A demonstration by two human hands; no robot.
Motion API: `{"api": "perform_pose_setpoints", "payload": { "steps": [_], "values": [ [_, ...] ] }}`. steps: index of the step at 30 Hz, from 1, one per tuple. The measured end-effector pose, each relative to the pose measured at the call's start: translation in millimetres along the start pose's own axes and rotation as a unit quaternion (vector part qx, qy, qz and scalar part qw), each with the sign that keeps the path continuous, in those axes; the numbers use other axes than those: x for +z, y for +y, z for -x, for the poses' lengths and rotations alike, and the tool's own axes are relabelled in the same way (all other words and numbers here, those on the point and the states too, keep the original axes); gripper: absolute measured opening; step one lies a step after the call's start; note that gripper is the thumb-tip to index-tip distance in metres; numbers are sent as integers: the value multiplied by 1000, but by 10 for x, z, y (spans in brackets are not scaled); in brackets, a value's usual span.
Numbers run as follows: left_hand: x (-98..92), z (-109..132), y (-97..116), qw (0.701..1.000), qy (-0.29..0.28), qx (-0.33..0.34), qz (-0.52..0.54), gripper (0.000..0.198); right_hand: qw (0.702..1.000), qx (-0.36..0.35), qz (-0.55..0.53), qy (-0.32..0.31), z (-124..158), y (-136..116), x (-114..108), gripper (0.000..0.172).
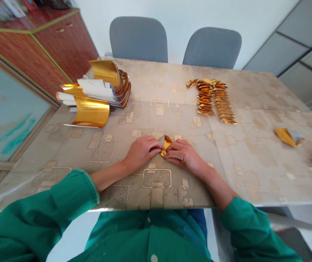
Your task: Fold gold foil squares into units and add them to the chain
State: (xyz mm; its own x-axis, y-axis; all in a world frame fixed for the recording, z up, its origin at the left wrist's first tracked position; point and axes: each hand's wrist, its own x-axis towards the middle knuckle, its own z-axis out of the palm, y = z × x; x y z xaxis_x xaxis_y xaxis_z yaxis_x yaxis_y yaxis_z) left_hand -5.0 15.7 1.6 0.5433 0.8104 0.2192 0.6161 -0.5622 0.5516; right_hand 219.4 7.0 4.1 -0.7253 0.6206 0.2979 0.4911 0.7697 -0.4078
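Both hands [143, 150] pinched onto one folded gold paper [167, 142] at the table [254, 154], the wooden cabinet [65, 47] closed, contents hidden.

Left grip [145, 149] and right grip [183, 155] pinch close together.

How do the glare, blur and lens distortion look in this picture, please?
In the head view, bright glints mark the curled gold sheet; in the head view, wide-angle distortion makes the wooden cabinet lean; in the head view, items on it look smeared; in the head view, the small foil piece between the left hand and right hand is too small to show fine creases.
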Motion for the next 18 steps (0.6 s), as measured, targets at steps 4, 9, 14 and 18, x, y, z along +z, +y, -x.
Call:
{"api": "perform_pose_setpoints", "payload": {
  "steps": [4, 9, 14, 18],
  "values": [
    [-5, 4, 2, 1000, -8, 2, -9, 4, 1000, 0, 12, -6, 5, -8, -7, 20],
    [10, 1, -2, 1000, -3, -9, -10, 6, 1000, -5, 17, -3, 15, -3, 6, 20],
    [18, -7, 1, 1000, -4, -14, -2, 6, 1000, 1, 22, -11, 20, -2, 14, 20],
    [10, -12, 5, 1000, 0, -19, 12, 4, 999, 6, 30, -15, 23, -4, 15, 19]
  ]
}}
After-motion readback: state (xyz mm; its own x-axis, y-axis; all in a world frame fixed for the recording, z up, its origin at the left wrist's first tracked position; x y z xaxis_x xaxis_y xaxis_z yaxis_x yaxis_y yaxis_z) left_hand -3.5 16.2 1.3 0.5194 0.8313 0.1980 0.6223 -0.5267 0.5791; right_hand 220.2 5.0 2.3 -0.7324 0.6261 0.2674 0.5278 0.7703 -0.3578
